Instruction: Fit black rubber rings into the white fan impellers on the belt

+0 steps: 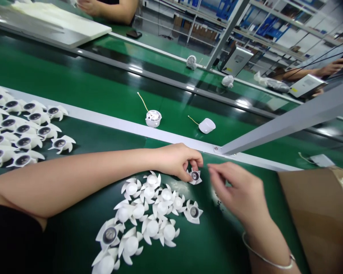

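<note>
My left hand [178, 160] pinches a small white fan impeller [194, 176] at the far edge of a loose pile of several white impellers [148, 217] on the green table. My right hand [236, 190] hovers just right of it, fingers curled and blurred by motion, and I cannot see anything in them. A silver bangle circles my right wrist.
Rows of impellers with dark hubs up [20, 129] lie at the left. A cardboard box [320, 213] stands at the right. On the conveyor belt beyond the white rail [125, 127] ride two white fan housings with wires [153, 118]. A slanted metal post [288, 121] crosses right. Other people's arms show at the top.
</note>
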Demonstrator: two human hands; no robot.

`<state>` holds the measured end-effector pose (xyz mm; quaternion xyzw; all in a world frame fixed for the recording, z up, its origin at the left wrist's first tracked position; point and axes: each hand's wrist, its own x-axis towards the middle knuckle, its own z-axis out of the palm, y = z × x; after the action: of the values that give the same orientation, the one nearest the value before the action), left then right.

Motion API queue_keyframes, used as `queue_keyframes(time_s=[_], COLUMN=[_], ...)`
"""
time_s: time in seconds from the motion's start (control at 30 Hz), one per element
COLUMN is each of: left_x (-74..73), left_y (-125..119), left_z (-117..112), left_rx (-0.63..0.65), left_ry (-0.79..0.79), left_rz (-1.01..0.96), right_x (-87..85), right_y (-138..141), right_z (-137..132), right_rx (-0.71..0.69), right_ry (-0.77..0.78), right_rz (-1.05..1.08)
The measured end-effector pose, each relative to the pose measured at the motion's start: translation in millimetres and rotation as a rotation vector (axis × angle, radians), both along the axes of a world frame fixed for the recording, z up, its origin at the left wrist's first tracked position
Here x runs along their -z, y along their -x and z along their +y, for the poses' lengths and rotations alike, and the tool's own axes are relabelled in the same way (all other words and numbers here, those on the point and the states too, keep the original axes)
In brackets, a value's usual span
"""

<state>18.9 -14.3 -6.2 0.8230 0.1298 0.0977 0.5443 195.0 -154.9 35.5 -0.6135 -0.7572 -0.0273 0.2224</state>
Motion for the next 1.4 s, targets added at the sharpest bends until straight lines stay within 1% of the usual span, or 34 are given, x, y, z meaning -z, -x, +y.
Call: queue_keyframes(time_s=[0.07,0.1,0.17,0.23,0.3,0.37,0.4,0.43,0.47,0.5,0.57,0.6,0.63,0.7,0.73,0.8,0.87,0.9,0.97,1.1,1.2,1.4], left_x=[-0.2,-0.5,-1.4,-2.2,-2.5,-2.1,-1.6,-1.1,-0.7,-0.3,-0.3,-0.6,-1.1,-2.6,-3.4,-5.2,-6.9,-7.5,-7.9,-7.0,-8.1,-14.6], left_y=[1,1,2,3,4,5,5,5,5,5,4,4,3,2,1,0,-1,-2,-2,-2,-3,-1], left_z=[0,1,1,1,0,-1,-1,-1,-1,0,1,2,2,4,5,8,11,13,15,15,16,22], left_rx=[0.001,0.007,0.017,0.018,0.005,-0.015,-0.031,-0.050,-0.068,-0.083,-0.104,-0.111,-0.119,-0.158,-0.193,-0.277,-0.332,-0.343,-0.334,-0.289,-0.256,-0.137], left_ry=[-0.015,-0.012,0.007,0.023,0.024,0.027,0.028,0.029,0.030,0.031,0.041,0.056,0.076,0.141,0.185,0.266,0.323,0.339,0.368,0.395,0.364,0.344], left_rz=[-0.003,0.002,0.018,0.025,0.019,0.012,0.011,0.010,0.010,0.012,0.019,0.023,0.023,0.007,-0.004,-0.025,-0.040,-0.046,-0.060,-0.063,-0.013,0.099], right_x=[-1.2,-0.3,4.0,9.8,13.1,10.9,7.5,2.9,-2.7,-8.5,-19.2,-22.8,-24.6,-21.4,-16.5,-2.3,12.5,18.2,25.1,27.1,28.8,34.0], right_y=[-13,-19,-25,-24,-18,-10,-7,-3,-1,1,3,2,0,-7,-12,-19,-22,-22,-19,-14,-14,-6], right_z=[14,25,55,93,129,153,159,159,154,144,113,94,75,42,29,12,5,4,5,8,11,14], right_rx=[0.144,0.177,0.152,0.089,0.085,0.088,0.093,0.104,0.133,0.178,0.272,0.307,0.316,0.292,0.251,0.141,0.036,0.001,-0.054,-0.169,-0.162,-0.102], right_ry=[-0.075,-0.094,-0.072,-0.009,0.098,0.241,0.295,0.324,0.312,0.264,0.133,0.079,0.064,0.088,0.108,0.143,0.166,0.167,0.144,0.081,0.080,0.041], right_rz=[0.125,0.161,0.159,0.027,-0.189,-0.348,-0.387,-0.411,-0.409,-0.375,-0.209,-0.075,0.069,0.330,0.454,0.676,0.794,0.788,0.665,0.349,0.262,0.224])
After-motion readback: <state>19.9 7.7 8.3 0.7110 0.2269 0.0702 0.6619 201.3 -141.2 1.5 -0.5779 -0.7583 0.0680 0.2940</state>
